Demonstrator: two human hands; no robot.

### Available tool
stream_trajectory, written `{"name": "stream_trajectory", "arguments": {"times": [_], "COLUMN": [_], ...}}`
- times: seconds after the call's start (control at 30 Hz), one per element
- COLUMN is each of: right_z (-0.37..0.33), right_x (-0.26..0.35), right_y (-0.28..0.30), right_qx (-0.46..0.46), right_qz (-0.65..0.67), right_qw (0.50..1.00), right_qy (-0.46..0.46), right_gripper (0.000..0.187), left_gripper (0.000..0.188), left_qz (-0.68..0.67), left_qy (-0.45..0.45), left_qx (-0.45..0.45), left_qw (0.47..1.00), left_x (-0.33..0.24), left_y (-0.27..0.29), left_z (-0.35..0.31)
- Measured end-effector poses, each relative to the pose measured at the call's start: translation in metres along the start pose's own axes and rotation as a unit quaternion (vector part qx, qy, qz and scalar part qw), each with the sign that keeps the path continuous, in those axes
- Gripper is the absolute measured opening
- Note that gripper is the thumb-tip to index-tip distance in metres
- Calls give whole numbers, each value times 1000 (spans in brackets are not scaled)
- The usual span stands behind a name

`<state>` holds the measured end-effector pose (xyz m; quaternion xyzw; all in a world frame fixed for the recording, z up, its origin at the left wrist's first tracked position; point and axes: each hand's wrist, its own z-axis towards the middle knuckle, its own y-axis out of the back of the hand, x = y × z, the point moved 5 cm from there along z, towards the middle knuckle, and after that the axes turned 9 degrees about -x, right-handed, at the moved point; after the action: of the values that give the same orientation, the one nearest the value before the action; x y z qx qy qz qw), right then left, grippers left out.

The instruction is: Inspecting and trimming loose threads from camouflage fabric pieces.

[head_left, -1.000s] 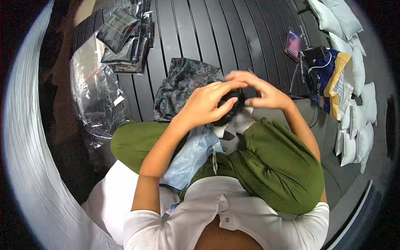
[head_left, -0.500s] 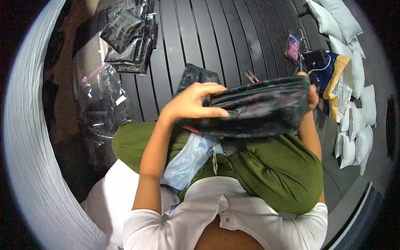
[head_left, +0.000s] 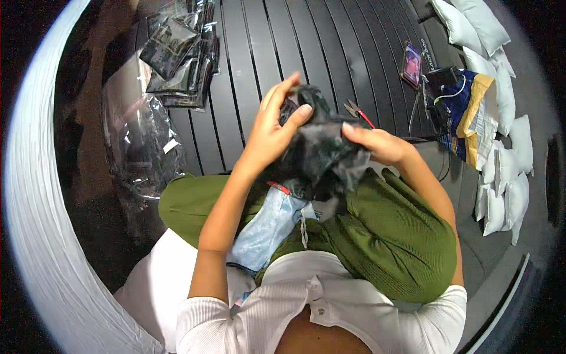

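Observation:
A thin black cloth (head_left: 321,156) with a slight sheen is bunched above my lap, somewhat smeared by motion; I cannot tell what kind of item it is. My left hand (head_left: 274,118) wraps round its upper left part, fingers behind and thumb in front. On the other side, my right hand (head_left: 380,143) grips the cloth with the thumb on top, its other fingers mostly hidden behind the fabric. Across my lap lies a pale blue cloth (head_left: 262,227) with a red piece (head_left: 278,187) at its far end. Red-handled snips (head_left: 359,114) lie on the slatted surface just beyond my right hand.
Flat black items in clear packets (head_left: 174,53) are piled at the far left, with clear plastic bags (head_left: 144,138) nearer. At right are a phone (head_left: 411,64) with a lit screen, a blue and yellow bag (head_left: 471,118) with a white cable, and several small white pillows (head_left: 504,177).
The black cloth was stretched wide between my hands and is now bunched up. My right hand has moved left and nearer, while my left hand has risen slightly.

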<state>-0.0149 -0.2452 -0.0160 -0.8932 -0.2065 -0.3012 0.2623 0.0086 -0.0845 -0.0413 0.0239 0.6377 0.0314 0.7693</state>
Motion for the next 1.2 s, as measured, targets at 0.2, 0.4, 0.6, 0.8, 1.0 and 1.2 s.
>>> {"name": "stream_trajectory", "arguments": {"times": [0.2,0.4,0.6,0.8,1.0,1.2], "right_z": [-4,-15,-29,-47,-59,-54], "right_x": [20,32,35,36,36,41], "right_y": [5,4,-8,-10,-4,42], "right_qx": [-33,-65,35,103,104,-64], "right_qz": [157,191,277,294,303,246], "right_qw": [974,967,945,922,906,905], "right_qy": [162,155,172,231,276,340], "right_gripper": [56,57,59,59,59,50], "left_gripper": [71,73,48,33,28,18], "left_qz": [-34,91,276,299,294,-95], "left_qy": [-86,-67,-88,60,83,22], "left_qx": [50,81,138,262,103,-247], "left_qw": [994,990,947,916,947,964], "left_x": [-29,-12,19,69,73,36], "left_y": [-2,-8,-3,-13,4,65], "left_z": [-5,-5,0,-18,-5,18]}}
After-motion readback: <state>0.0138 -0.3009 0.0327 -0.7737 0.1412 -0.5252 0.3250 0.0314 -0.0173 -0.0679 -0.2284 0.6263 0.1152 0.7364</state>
